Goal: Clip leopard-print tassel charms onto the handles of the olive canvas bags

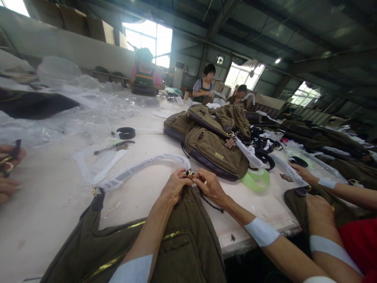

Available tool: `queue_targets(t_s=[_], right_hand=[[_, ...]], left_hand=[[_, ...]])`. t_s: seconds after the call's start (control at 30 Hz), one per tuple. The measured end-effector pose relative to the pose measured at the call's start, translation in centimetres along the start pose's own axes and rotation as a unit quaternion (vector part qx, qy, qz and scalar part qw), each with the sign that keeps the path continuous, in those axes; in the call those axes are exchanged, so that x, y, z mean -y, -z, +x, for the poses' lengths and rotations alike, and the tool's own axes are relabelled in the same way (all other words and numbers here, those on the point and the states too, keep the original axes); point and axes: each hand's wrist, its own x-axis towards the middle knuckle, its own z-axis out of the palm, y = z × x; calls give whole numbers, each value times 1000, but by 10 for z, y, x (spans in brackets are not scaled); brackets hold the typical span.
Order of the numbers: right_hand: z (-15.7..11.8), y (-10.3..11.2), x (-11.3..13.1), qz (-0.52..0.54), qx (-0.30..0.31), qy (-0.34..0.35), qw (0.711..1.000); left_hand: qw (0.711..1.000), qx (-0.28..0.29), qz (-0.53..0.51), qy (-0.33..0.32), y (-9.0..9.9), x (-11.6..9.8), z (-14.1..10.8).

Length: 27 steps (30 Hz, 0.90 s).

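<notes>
My left hand (175, 185) and my right hand (209, 187) meet at a small metal clasp (190, 172) near the table's front edge, with their fingers pinched around it. A strap sleeved in clear plastic (138, 171) runs leftward from the clasp and arcs down to an olive corduroy bag with gold zips (182, 239). That bag lies under my forearms, its top gathered below my left hand. A thin black cord (211, 203) hangs beneath my right wrist. My fingers hide most of the clasp.
Olive canvas bags (213, 149) are heaped ahead beside black straps (262, 151) and a green tape roll (255, 180). A co-worker's hand (8, 161) holds scissors at left; another's arms (319, 212) reach over a bag at right. Plastic sheeting (73, 114) covers the far left.
</notes>
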Motion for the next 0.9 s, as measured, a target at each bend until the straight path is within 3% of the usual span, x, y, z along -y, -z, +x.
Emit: queue_targets(t_s=[0.07, 0.2, 0.37, 0.47, 0.63, 0.77, 0.9], right_hand=[[4, 4, 3, 6, 18, 3, 1000], [12, 20, 5, 42, 117, 15, 992], [16, 30, -4, 126, 183, -57, 973], [11, 25, -11, 221, 158, -119, 955], [2, 19, -14, 340, 47, -211, 915], [1, 25, -10, 278, -2, -183, 943], [5, 35, -6, 170, -11, -142, 975]], left_hand=[[1000, -17, 15, -8, 1, 2, 1], [998, -25, 48, -22, 3, 5, 4], [997, -17, 64, -28, 4, 4, 4], [999, 4, 50, -20, 2, 1, 2], [999, 43, 9, -3, -4, -8, -6], [997, 71, 15, 14, -7, -16, -11], [996, 87, 8, 30, -8, -18, -12]])
